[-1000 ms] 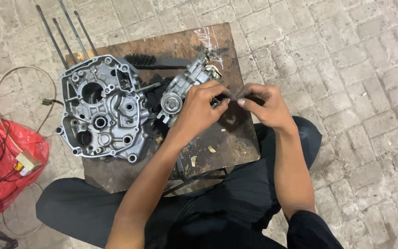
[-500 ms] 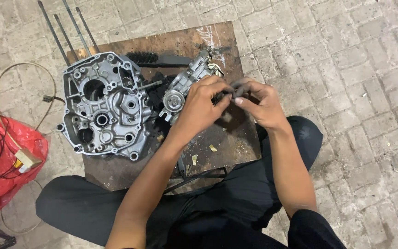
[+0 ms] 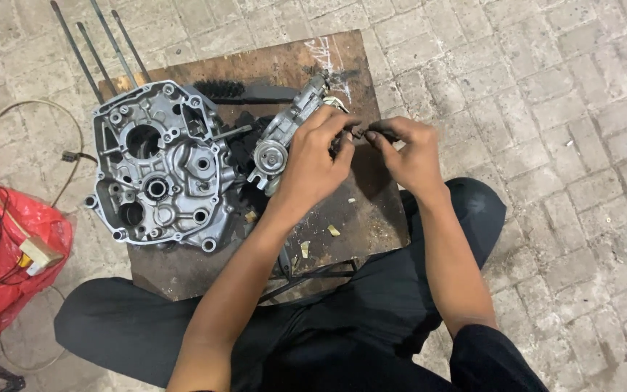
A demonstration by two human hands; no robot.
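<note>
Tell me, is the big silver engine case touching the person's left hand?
Apart. The head view shows the engine case left of the left hand, with dark board between them.

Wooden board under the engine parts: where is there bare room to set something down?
On the brown wooden board, bare patches lie along the front right edge below the right hand, strewn only with small chips, and at the far edge. The left half is crowded by the silver aluminium crankcase half; the left hand covers the middle.
</note>
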